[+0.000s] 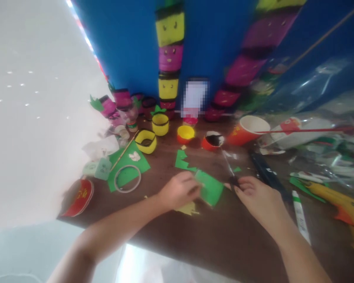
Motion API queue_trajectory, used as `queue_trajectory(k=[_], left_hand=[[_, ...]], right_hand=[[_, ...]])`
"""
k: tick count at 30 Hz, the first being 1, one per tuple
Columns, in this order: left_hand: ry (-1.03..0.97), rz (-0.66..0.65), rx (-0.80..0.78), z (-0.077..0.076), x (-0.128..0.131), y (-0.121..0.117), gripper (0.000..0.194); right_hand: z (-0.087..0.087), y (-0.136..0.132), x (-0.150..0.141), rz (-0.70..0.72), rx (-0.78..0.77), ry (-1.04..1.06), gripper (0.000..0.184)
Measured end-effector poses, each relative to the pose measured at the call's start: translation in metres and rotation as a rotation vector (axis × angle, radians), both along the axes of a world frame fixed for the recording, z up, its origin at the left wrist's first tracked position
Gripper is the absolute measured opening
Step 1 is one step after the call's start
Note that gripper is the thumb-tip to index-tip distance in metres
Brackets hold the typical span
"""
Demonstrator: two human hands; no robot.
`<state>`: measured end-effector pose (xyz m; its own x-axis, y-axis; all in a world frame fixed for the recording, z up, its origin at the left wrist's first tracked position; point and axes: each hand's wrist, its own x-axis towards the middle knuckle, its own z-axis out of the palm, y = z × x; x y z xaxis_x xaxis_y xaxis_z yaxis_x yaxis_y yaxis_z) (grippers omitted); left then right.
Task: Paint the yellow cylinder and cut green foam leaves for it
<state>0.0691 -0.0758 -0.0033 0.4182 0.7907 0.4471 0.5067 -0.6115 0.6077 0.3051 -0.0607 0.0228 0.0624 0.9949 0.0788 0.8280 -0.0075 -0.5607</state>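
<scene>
My left hand (181, 190) is closed on the edge of a piece of green paper (211, 188), held above the brown table. A little to the right, my right hand (256, 196) grips scissors (230, 173) by their dark handles, with the narrow silver blades pointing away toward the cups. The blades are blurred, and I cannot tell how far apart they are. A jagged green paper scrap (182, 160) lies just beyond my left hand. Yellow paper scraps (188, 208) lie beneath that hand.
Yellow cups (160, 125) and a red cup with dark paint (212, 141) stand behind my hands. On the left are green paper (141, 157) and a tape ring (127, 179). A marker (301, 216) and a yellow glue gun (336, 200) lie right. A phone (195, 96) leans against the blue backdrop.
</scene>
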Motion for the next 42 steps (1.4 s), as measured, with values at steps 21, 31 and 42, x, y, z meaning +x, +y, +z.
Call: queue_trajectory(k=[21,31,42], left_hand=[[0.563,0.002,0.389,0.006,-0.005,-0.007,0.017],[0.597,0.002,0.446,0.007,-0.003,-0.01,0.011],[0.306,0.215,0.027,0.004,0.008,-0.012,0.014]], right_hand=[[0.002,-0.019,-0.016,0.359,0.269,-0.232,0.022],[0.002,-0.022,-0.034,0.657,0.296,-0.277,0.027],[-0.004,-0.02,-0.034,0.497,0.256,-0.101,0.018]])
